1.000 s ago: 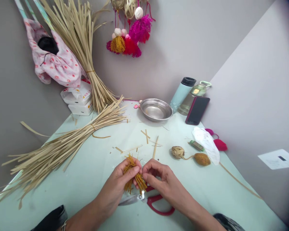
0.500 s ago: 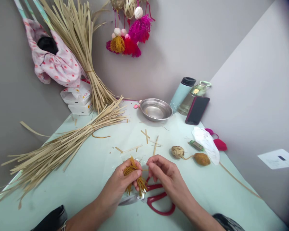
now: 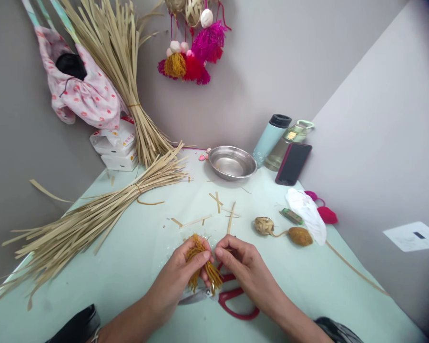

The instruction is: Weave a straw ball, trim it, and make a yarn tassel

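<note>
Left hand (image 3: 180,271) has a mustard tassel (image 3: 214,277) pinched between thumb and fingers, loose ends spilling out below, over the near part of the table (image 3: 128,276). Right hand (image 3: 241,261) is just beside it, thumb and fingertips bunched together; can't tell if there's a thread in there.

Main thing in the way is the scissors (image 3: 222,299), right under the hands, red handles by the right one, blade poking out left. Scraps (image 3: 218,202) litter the space beyond. Further back there's a metal bowl (image 3: 232,176), with a flask (image 3: 270,139), a bottle (image 3: 276,157) and a tilted phone (image 3: 293,164) to its right. Off to the right: woven ball (image 3: 263,226), corded to a brown lump (image 3: 300,236), near something white (image 3: 309,219) and pink yarn (image 3: 327,214). A strip bundle (image 3: 121,197) hogs the left side, near some boxes (image 3: 119,162).

Hidden stuff: left fingers cover the tassel's middle, the tassel's ends overlap the scissors' pivot, and flask and phone block part of the bottle. The hanging balls (image 3: 193,12) are cut off up top, and both forearms leave at the bottom edge. Can't make out the little green thing (image 3: 291,217) by the white one.
</note>
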`<state>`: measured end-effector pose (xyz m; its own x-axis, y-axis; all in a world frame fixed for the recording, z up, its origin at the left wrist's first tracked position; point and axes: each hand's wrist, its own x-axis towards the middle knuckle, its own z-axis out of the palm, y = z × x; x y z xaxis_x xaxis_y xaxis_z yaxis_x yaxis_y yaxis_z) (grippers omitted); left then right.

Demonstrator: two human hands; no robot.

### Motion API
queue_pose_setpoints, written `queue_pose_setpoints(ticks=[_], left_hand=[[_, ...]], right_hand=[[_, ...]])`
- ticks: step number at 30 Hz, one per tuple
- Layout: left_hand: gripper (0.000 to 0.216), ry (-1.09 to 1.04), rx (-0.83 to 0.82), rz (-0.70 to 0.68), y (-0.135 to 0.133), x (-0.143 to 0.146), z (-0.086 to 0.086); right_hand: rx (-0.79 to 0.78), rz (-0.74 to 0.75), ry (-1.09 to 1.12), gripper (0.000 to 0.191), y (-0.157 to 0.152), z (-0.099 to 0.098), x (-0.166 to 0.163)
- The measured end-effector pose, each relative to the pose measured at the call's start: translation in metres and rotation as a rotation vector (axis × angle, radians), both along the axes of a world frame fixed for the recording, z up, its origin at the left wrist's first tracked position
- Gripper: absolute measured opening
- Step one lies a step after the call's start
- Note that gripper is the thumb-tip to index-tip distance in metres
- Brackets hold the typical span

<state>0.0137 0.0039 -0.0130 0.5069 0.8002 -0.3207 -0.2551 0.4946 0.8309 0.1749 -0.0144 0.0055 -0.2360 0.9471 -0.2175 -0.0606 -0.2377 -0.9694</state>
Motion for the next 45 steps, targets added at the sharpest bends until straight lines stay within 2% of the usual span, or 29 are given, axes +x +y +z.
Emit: queue_pose_setpoints(ticks=[14,26,33,40,45], left_hand=[[0.014,0.02,0.02,-0.023,0.001,0.0,-0.002],[0.012,0.08,0.052,-0.073,0.001,0.0,-0.003],[0.011,-0.019,0.004,-0.036,0.002,-0.001,0.001],[0.012,-0.106,0.048,-0.043,0.0,-0.004,0.005],[0.013,-0.043,0.103,-0.022,0.002,-0.004,0.009]], right_hand=[[0.035,-0.085,-0.177,0.029,0.0,0.005,0.0],[0.043,-0.02,-0.249,0.014,-0.001,0.006,-0.001],[0.04,-0.021,-0.269,0.01,-0.001,0.004,-0.001],[0.051,-0.026,-0.255,0.016,-0.001,0.007,-0.003],[0.064,-0.044,-0.209,0.019,0.0,0.005,-0.003]])
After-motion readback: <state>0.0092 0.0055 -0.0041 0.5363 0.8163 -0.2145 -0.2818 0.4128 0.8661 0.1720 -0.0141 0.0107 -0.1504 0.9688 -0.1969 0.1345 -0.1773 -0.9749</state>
